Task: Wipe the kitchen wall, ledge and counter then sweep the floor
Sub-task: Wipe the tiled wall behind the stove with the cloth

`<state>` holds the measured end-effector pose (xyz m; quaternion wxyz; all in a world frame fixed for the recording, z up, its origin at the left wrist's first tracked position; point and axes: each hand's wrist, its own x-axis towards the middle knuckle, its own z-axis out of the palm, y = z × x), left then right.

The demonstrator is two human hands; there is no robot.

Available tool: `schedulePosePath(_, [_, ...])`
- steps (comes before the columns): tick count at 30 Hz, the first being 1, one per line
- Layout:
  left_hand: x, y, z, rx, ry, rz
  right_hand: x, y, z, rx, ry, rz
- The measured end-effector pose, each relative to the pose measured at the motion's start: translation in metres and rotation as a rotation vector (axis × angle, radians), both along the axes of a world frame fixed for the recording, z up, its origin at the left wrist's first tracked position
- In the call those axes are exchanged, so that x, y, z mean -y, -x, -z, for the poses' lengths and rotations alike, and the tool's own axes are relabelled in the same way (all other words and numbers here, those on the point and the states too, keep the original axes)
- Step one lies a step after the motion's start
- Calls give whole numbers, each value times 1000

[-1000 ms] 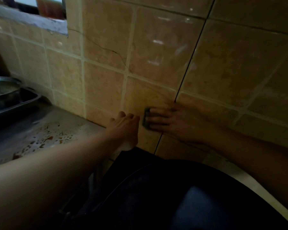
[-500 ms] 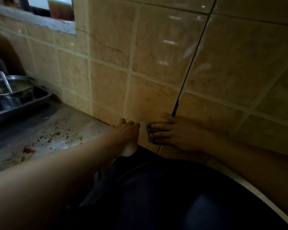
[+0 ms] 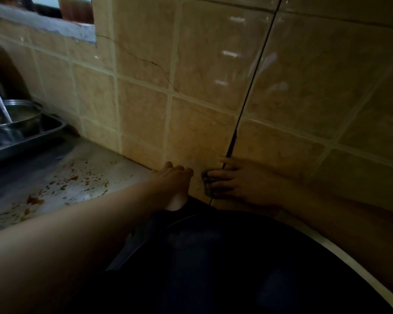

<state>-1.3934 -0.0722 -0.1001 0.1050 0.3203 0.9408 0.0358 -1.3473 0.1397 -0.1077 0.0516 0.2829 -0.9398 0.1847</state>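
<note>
The tiled wall (image 3: 213, 75) and stained tabletop (image 3: 61, 177) look unchanged since earlier. At the tabletop's right edge the left hand (image 3: 173, 180) stays loosely curled, holding nothing. The right hand (image 3: 238, 180) still presses a dark pad (image 3: 206, 182) against the wall's low corner, fingers curled over it.

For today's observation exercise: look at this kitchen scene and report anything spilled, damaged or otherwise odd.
Two things stand out. Reddish-orange splatters are scattered across the counter left of the left hand, so it has not been wiped. A thin crack runs diagonally through the wall tiles from the window ledge corner.
</note>
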Motion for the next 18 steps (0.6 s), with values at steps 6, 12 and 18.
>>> schedulePosePath(6, [-6,-3,3,9,-9,-17,-22,-15,-1,-348,-875,-151])
schedulePosePath(12, [-23,-15,-2,11,-113,-26,-53,-39,-7,-517,-1005,-178])
schedulePosePath(18, [-43,-31,-1,-20,-146,-18,-49,-49,-6,-484,-1073,-83])
